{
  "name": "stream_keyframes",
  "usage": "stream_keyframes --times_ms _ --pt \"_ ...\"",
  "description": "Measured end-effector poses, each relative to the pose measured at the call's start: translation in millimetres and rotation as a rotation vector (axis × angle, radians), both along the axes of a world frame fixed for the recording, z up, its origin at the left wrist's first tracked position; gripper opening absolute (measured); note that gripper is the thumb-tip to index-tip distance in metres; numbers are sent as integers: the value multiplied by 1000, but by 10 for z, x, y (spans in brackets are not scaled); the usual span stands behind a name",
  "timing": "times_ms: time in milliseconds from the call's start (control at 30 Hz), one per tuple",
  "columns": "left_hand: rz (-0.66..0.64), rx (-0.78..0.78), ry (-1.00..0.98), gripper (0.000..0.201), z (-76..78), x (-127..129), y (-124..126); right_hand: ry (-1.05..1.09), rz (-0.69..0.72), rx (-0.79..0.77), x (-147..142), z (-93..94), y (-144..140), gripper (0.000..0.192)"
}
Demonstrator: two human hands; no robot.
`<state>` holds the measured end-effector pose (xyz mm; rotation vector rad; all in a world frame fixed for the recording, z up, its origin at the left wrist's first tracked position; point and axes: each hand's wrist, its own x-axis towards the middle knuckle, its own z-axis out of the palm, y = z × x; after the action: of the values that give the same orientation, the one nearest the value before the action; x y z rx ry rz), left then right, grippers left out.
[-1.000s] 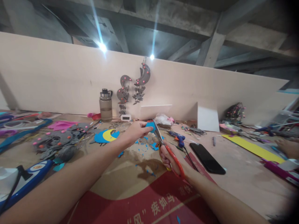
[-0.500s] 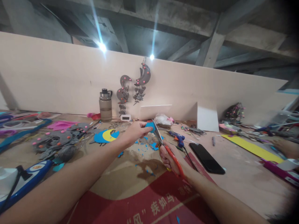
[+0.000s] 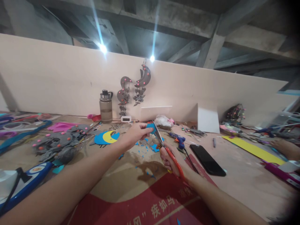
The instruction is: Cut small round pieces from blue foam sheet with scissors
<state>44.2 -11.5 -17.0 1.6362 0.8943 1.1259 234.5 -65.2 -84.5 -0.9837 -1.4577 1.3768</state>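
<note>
Left hand (image 3: 134, 135): just left of the frame's centre, its thumb and a finger are pinching the blue piece (image 3: 150, 126) by its left side, drawn together on it; how far the hidden fingers are bending I cannot tell
Blue piece: it is hanging above the work surface near the middle of the frame, its right edge meeting the blades of the scissors (image 3: 160, 137) in this view
Right hand (image 3: 167, 157): right of centre, its fingers are wrapping closed round the red-and-yellow handles; which finger is passing through which loop I cannot tell
Scissors: their blades are pointing to the upper left, lying close together; whether they are biting into the blue piece is too small to tell
Cardboard (image 3: 110, 184): brown, with a red printed part, it is spreading from the centre to the bottom of the frame, leaving open room below the hands, where small blue scraps (image 3: 155, 148) are lying
Moon shape (image 3: 108, 137): yellow on blue, it is lying close by the left wrist, left of centre
Glue gun (image 3: 180, 142): it is resting just right of the blades, narrowing the room there
Phone (image 3: 207, 160): it is bounding the right hand's room in the lower right
Wall (image 3: 70, 75): it is running across the frame behind everything, well beyond the fingertips
</note>
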Motion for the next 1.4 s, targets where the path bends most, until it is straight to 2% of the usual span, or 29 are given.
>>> stream_keyframes --times_ms 133,300,533,767,1067,1400 --pt "90 70 -56 32 11 7 -9 -1 -14 -11 -24 37 -39 45" --pt "43 -18 -136 31 -28 26 8 27 -61 -54 -63 96 -83 52" --pt "-12 -95 -185 25 -48 52 2 56 -52 -81 -59 94 -73 52" --pt "-21 -119 -224 27 -63 71 0 21 -98 -54 -86 114 -100 53" --pt "-36 -99 -220 27 -124 44 72 64 -98 -120 -70 107 -115 53" --pt "-62 -183 -260 26 -50 73 -18 -25 -117 -45 -101 141 -147 44"
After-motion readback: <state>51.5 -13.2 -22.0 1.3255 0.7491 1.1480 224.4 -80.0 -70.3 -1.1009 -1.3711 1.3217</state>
